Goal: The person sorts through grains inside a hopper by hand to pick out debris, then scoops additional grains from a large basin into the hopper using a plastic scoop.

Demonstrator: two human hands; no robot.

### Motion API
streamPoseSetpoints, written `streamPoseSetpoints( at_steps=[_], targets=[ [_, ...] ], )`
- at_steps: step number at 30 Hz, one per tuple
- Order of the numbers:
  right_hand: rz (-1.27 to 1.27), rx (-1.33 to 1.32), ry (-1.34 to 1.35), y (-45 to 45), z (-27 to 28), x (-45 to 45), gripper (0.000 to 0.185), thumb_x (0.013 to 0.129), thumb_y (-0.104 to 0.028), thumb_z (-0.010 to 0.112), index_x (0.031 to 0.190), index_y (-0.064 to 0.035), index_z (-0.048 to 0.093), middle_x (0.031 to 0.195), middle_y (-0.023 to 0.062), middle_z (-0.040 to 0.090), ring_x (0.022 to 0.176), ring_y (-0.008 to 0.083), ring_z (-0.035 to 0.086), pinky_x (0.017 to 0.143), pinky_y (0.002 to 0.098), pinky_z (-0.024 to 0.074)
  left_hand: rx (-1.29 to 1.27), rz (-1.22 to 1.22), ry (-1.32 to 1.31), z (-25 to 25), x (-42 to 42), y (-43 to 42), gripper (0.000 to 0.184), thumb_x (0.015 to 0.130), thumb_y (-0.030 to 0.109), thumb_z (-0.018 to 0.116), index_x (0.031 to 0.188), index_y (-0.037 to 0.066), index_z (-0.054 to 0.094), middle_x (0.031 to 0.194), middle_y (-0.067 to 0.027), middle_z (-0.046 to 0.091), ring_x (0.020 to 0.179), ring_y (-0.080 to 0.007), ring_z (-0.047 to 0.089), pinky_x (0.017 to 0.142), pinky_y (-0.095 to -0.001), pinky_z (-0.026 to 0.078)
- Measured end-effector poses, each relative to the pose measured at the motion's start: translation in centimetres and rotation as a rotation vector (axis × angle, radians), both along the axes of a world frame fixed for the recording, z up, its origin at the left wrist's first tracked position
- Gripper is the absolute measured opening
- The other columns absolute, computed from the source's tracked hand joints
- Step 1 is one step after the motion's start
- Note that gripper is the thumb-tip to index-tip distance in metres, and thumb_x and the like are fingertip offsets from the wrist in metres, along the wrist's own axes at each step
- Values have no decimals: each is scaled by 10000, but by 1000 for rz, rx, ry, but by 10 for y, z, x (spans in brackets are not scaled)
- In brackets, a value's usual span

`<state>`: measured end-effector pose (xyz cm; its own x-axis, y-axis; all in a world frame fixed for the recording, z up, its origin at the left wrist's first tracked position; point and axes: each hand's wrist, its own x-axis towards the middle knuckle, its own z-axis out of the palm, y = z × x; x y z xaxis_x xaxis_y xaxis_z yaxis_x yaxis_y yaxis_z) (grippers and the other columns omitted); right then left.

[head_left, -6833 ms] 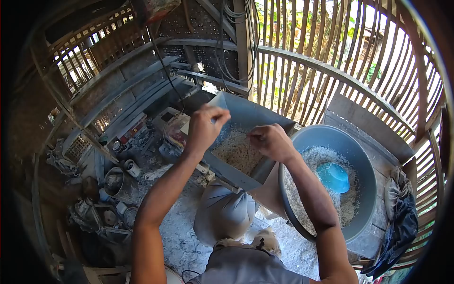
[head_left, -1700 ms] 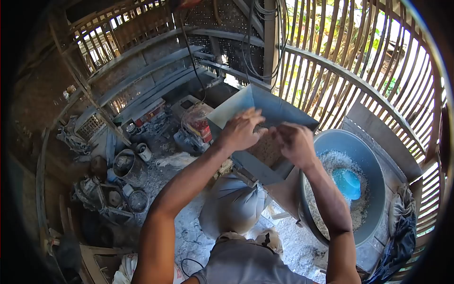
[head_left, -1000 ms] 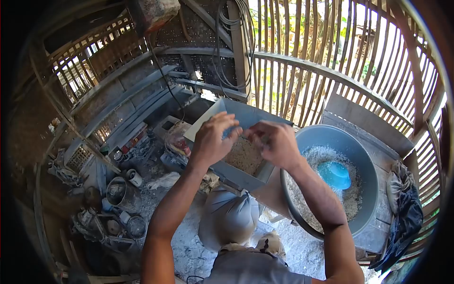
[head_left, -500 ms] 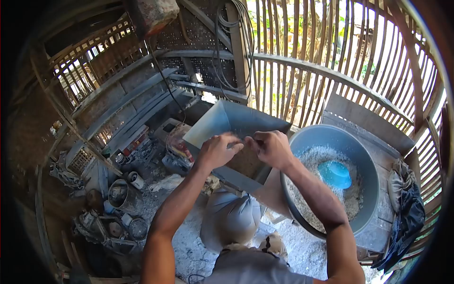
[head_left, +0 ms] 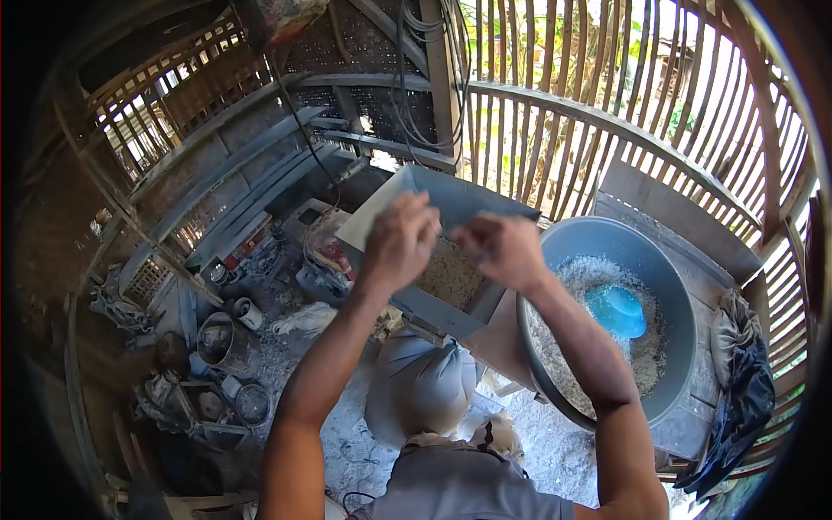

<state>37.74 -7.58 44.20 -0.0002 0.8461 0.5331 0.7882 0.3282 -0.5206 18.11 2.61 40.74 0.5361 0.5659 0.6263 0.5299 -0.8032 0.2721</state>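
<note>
Both hands are raised over a square metal hopper (head_left: 485, 204) with pale grain (head_left: 449, 276) lying inside it. My left hand (head_left: 403, 236) is above the hopper's left side, fingers curled in and blurred by motion. Opposite it, my right hand (head_left: 503, 250) is closed, its thumb and fingers pressed together. Whatever either hand holds is too small or blurred to make out. To the right of my right forearm stands a large grey basin (head_left: 681, 360) of whitish, broken grain, in which a light-blue plastic bowl (head_left: 617, 312) lies.
A tied, full sack (head_left: 416, 390) stands below the hopper. A dusty machine (head_left: 325, 251) adjoins the hopper's left side. Buckets (head_left: 224, 342) and clutter cover the left floor. Dark cloth (head_left: 741, 390) hangs at the right beside the slatted wall. A cable (head_left: 299, 126) hangs near the hopper.
My left hand has risen and now blurs over the hopper's left side. The hands are farther apart, and more of the grain in the hopper shows.
</note>
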Motion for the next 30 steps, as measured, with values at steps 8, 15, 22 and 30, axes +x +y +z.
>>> streamPoseSetpoints(
  at_steps=[8,15,22,30],
  targets=[
    [56,-78,64,-11,14,-9,256,903,-310,721,819,-68,729,746,154,704,728,384,681,647,446,541,-107,3,-181,19,-3,-25,310,909,218,705,1169,51,709,1373,-153,627,1346,-335,528,1126,-429,412],
    [95,100,122,-18,18,-12,298,925,-367,651,867,-95,759,795,156,711,708,367,691,654,466,546,-70,25,-157,30,-2,-27,318,927,200,671,1211,57,688,1389,-146,612,1337,-341,528,1114,-435,418],
    [74,96,-185,-11,-7,-8,256,904,-365,655,960,-144,771,837,157,734,757,382,701,685,472,568,-86,55,-35,15,2,-30,317,885,230,713,1147,53,730,1381,-159,624,1297,-336,572,1101,-422,438],
    [113,185,-107,-2,-28,2,299,971,-339,637,951,-61,747,856,153,717,830,365,695,757,455,555,-296,100,21,4,-1,-35,333,899,237,705,1147,15,710,1344,-173,633,1269,-357,580,1076,-442,448]
  ],
)
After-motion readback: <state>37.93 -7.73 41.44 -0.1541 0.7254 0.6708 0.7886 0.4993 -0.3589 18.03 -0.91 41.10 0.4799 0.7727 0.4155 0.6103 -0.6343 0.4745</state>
